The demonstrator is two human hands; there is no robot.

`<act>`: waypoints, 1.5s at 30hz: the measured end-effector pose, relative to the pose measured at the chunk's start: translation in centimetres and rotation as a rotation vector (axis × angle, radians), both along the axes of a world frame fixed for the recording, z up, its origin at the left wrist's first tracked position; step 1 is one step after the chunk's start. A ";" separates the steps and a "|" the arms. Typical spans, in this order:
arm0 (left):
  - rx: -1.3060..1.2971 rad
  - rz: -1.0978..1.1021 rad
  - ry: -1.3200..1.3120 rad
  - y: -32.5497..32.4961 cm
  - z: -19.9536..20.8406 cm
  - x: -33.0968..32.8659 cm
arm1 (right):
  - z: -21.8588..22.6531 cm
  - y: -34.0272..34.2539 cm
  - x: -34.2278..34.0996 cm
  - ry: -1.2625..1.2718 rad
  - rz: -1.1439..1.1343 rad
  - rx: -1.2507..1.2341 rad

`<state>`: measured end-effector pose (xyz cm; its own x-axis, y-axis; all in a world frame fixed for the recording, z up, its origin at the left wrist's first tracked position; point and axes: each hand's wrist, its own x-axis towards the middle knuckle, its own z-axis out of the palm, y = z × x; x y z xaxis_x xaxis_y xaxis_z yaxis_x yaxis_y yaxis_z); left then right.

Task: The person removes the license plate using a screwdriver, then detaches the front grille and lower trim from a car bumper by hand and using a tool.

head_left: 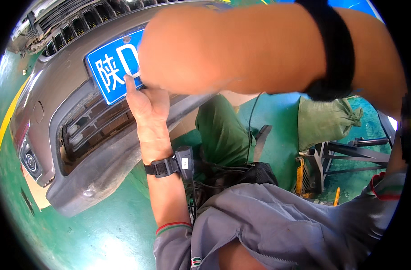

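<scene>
With left hand (148, 105) raised palm up at the lower edge of a blue licence plate (113, 67), showing the thumb against its face; cannot tell whether clamped on the plate, with the other fingers hidden from view; with right hand (183, 54) blurred and close to the camera, covering the right part of the plate; cannot tell there between fingers apart and fingers together; on both wrists, wearing black straps (162, 168); seen at the front of a grey-brown bumper (57, 76), the plate, tilted in view, above a slatted lower grille (86, 123); to the left, near the bumper's corner, a round lamp (30, 161); underneath, a green floor (106, 234) with a yellow line (9, 119); well apart to the right, a tied green sack (325, 121) beside a metal frame (320, 164).
</scene>
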<state>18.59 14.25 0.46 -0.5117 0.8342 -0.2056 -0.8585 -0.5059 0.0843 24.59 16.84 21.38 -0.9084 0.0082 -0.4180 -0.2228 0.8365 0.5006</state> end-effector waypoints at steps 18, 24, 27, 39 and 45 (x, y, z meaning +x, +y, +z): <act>0.027 -0.047 -0.055 -0.2 -2.3 -0.8 | 1.6 2.7 -0.9 0.173 -0.079 -0.391; -0.060 -0.074 -0.078 0.4 -1.4 -0.1 | 4.1 2.6 -0.8 0.065 -0.278 -0.250; -0.147 -0.054 -0.089 0.3 -1.3 -0.1 | 4.2 3.5 0.0 -0.096 -0.076 -0.287; 0.031 -0.013 -0.053 -0.1 -0.9 -0.2 | 1.8 2.0 1.5 0.146 -0.121 -0.236; 0.057 -0.047 -0.019 0.1 0.0 0.3 | -1.8 4.5 2.5 0.660 0.393 -0.508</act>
